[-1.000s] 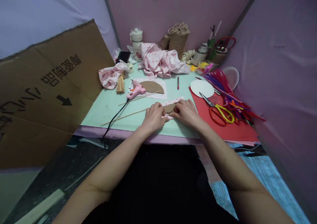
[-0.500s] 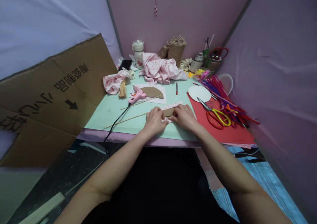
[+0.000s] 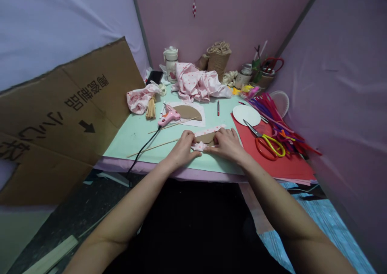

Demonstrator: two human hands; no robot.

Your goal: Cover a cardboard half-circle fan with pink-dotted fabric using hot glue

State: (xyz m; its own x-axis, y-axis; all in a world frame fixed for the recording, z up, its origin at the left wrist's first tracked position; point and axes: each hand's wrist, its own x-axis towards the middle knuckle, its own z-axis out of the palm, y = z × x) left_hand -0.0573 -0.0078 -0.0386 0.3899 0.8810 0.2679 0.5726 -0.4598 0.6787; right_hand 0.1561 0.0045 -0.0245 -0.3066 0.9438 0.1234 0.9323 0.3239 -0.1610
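A small brown cardboard piece (image 3: 205, 138) with a curved edge lies on pink dotted fabric near the table's front. A flap of that fabric (image 3: 198, 146) is folded up along the cardboard's near side. My left hand (image 3: 183, 148) has its fingers curled at the left end of the piece, thumb set apart on the near side. From the right, my right hand (image 3: 227, 144) grips the other end, its fingers over the cardboard and its thumb against the folded fabric. Part of the piece is hidden under both hands.
Beyond lie a larger cardboard half-disc (image 3: 189, 112), a pink glue gun (image 3: 169, 116) and thin sticks (image 3: 163, 145). Scissors (image 3: 266, 143) rest on red paper (image 3: 272, 167) at right. A cardboard sheet (image 3: 69, 116) stands at left. Crumpled fabric (image 3: 198, 82) lies behind.
My left hand has drawn slightly left and its thumb has come away from the fabric. More of the folded fabric shows. The view has shifted a little.
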